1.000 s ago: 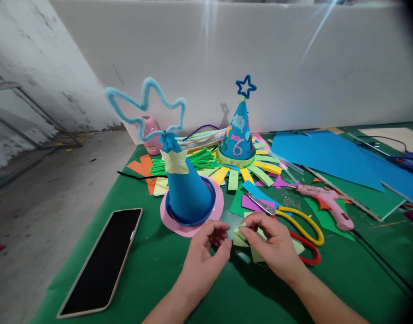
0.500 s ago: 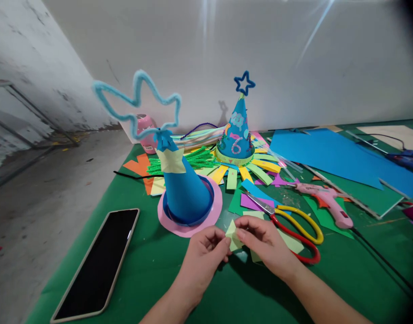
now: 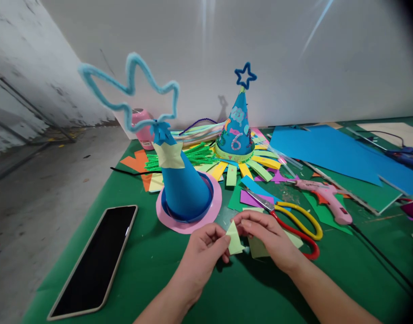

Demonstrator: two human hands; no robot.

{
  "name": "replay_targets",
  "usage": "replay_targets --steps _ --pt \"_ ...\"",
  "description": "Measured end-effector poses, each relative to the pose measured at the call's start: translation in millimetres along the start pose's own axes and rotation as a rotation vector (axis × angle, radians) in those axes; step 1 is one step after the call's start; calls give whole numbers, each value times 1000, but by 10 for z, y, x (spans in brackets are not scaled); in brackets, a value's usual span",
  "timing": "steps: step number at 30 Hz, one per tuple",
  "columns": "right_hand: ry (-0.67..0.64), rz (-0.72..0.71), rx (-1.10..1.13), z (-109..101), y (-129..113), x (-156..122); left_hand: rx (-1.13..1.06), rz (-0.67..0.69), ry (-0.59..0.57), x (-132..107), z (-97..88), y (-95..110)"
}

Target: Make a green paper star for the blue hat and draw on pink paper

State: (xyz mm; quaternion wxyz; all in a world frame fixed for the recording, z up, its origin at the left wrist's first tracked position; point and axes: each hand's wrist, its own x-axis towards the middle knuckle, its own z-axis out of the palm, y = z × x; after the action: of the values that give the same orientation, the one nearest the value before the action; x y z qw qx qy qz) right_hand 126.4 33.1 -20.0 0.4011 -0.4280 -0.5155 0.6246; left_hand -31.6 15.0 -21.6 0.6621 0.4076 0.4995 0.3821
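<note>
My left hand [image 3: 206,247] pinches a small folded piece of pale green paper [image 3: 234,239], its pointed tip upward. Close against the paper's right side is my right hand [image 3: 267,234], fingers loosely curled and thumb off the paper; whether a fingertip touches its edge is hard to see. Under the right hand lie more pale green paper pieces [image 3: 258,248], partly covered. Scissors [image 3: 296,225] with one yellow and one red handle rest just beyond it. Ahead of my left hand stands a blue paper cone hat [image 3: 186,189] with a pink brim, a pale paper star and a light-blue pipe-cleaner star.
A phone [image 3: 94,261] lies at the left. Behind are a decorated blue cone hat [image 3: 236,130], green pipe cleaners [image 3: 199,154] and a pink jar [image 3: 143,135]. A pink glue gun [image 3: 324,198], its cord trailing, and a blue sheet [image 3: 324,150] occupy the right.
My right thumb has come off the pale green paper, so more of it shows, still in my left hand. The view has shifted slightly.
</note>
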Motion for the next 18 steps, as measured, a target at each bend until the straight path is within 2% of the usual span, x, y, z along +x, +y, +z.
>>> replay_targets --steps 7,14,18 --pt "-29 -57 -73 52 71 1 -7 -3 -19 -13 29 29" --pt "-7 -265 -227 22 68 0 -61 -25 -14 -7 27 45" --pt "-23 -327 -297 0 49 -15 -95 -39 -48 -16 10 43"
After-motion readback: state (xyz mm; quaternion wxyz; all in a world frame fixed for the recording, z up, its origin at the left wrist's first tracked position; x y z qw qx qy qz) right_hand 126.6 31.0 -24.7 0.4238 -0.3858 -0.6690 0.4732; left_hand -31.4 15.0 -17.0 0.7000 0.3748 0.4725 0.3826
